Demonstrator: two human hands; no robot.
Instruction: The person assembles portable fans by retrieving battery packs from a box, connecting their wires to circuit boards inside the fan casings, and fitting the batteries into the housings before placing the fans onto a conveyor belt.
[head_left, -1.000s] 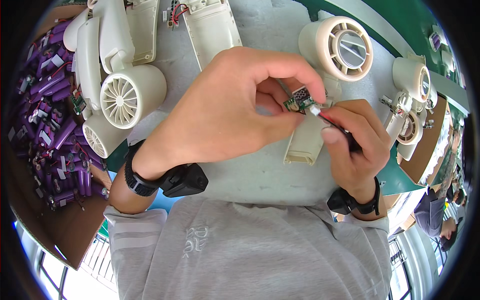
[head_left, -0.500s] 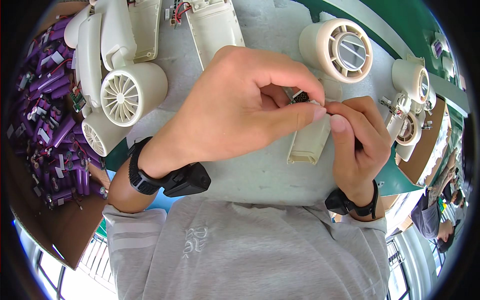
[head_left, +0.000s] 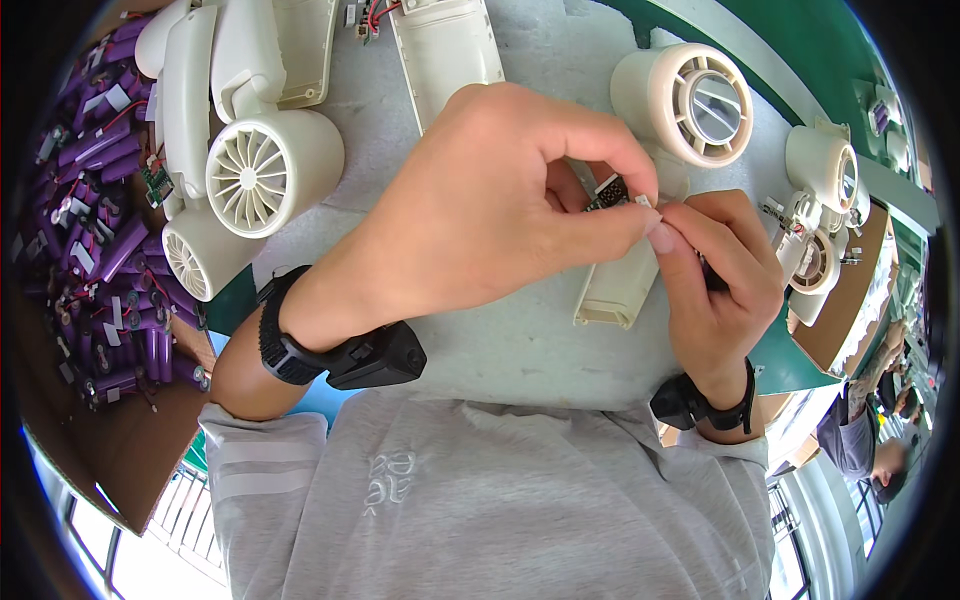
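Observation:
My left hand (head_left: 500, 200) is closed in a pinch on a small dark circuit board (head_left: 609, 190), which shows between thumb and forefinger. A tiny white piece (head_left: 643, 201), perhaps a connector, sits at those fingertips. My right hand (head_left: 725, 275) pinches at the same spot, thumb against forefinger, its tips touching the left ones; what it grips is hidden. Below the hands lies a cream handheld-fan body, its open handle shell (head_left: 618, 290) toward me and its round head (head_left: 690, 105) beyond. My fingers cover the middle of that handle.
At left, a cardboard box (head_left: 150, 465) holds many purple battery cells (head_left: 120, 250). Beside it are stacked cream fan bodies (head_left: 285, 175). A cream handle shell (head_left: 445, 50) lies at the far middle. More fan parts (head_left: 815, 165) and another box (head_left: 850, 290) are on the right.
My left hand has shifted slightly right, and more of the circuit board and white piece shows between its fingers. My right fingertips have tilted slightly up toward them. The whole view has shifted a little.

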